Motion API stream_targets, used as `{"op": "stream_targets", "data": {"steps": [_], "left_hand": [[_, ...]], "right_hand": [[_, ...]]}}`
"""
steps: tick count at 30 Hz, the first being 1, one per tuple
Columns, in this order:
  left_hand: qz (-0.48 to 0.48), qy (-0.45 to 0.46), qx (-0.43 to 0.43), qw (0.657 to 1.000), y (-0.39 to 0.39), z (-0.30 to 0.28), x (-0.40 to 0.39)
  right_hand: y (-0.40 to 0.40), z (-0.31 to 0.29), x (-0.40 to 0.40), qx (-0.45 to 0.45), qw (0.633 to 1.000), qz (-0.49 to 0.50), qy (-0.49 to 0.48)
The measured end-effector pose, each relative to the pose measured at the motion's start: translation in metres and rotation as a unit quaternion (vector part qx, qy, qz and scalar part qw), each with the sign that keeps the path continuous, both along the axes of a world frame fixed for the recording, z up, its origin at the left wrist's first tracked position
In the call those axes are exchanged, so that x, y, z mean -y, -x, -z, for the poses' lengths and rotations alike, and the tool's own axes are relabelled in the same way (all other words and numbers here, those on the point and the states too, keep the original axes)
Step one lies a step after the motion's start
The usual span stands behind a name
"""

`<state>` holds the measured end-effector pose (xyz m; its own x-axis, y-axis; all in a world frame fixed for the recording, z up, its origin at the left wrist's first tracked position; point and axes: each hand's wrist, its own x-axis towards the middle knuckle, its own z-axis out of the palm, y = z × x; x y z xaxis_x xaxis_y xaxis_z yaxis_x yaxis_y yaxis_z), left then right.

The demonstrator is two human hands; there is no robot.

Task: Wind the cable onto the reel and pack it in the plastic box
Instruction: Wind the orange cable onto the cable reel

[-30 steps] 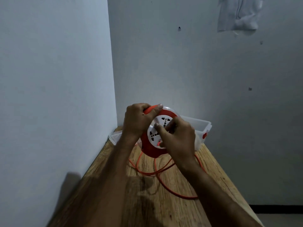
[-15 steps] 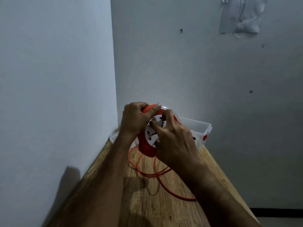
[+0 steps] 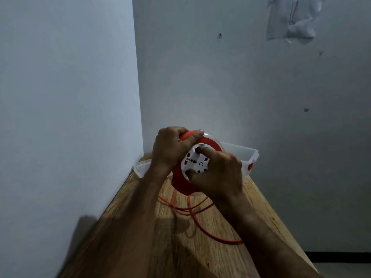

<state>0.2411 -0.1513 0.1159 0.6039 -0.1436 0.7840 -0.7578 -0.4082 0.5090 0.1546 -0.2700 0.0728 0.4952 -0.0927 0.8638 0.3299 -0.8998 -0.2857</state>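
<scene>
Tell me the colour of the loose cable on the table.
Orange; the cable shows best in the head view.

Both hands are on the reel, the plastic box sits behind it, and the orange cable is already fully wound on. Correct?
Not quite. The head view shows the orange cable lying in loose loops on the wooden table, not fully wound. The rest holds: left hand and right hand are on the reel, the plastic box behind it.

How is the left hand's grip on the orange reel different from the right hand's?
The left hand wraps the orange handle on top of the round orange cable reel; the right hand pinches the reel's white socket face with fingertips. Left sits higher, right lower. Both hold the reel above the wooden table.
</scene>
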Motion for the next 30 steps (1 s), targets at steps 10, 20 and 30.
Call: {"op": "stream_targets", "data": {"steps": [10, 20, 30], "left_hand": [[-0.049, -0.029, 0.056, 0.997, 0.005, 0.002, 0.012], [-0.063, -0.088, 0.085, 0.99, 0.012, 0.007, 0.023], [-0.042, 0.042, 0.007, 0.998, -0.003, -0.006, -0.017]], "right_hand": [[-0.005, 0.009, -0.017, -0.065, 0.928, -0.008, -0.367], [-0.015, 0.004, -0.018, -0.155, 0.539, -0.186, -0.807], [0.01, -0.03, 0.004, -0.238, 0.883, -0.14, -0.38]]}}
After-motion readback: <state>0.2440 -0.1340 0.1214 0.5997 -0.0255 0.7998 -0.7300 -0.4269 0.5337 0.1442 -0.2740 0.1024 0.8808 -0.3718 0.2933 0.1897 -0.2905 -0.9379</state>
